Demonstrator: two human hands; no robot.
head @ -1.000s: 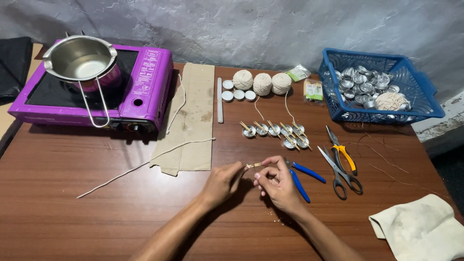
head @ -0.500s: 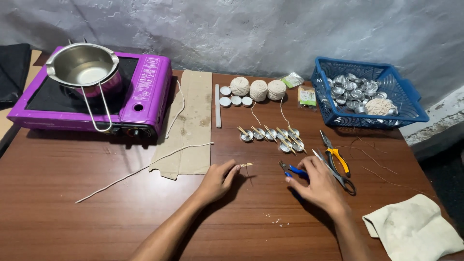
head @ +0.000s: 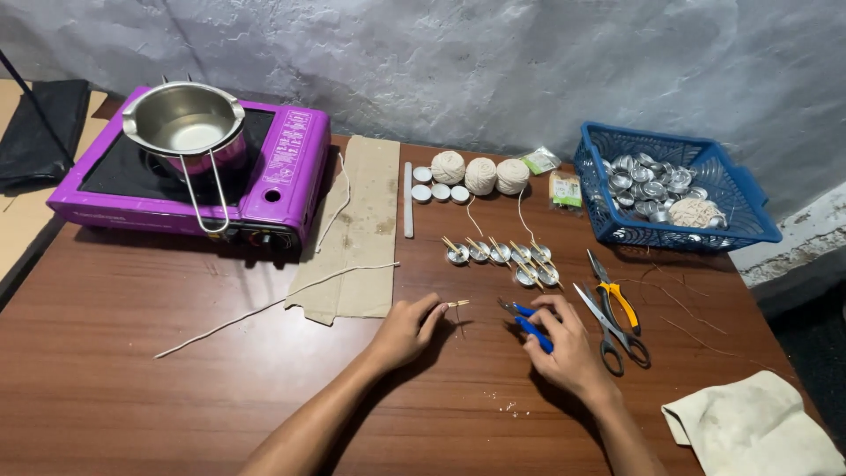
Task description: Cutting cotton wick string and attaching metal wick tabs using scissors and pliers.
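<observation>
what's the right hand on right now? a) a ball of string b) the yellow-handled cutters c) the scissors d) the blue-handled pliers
d: the right hand rests on the blue-handled pliers on the table, while the yellow-handled cutters and the scissors lie untouched just to its right, and the balls of string sit further back.
</observation>
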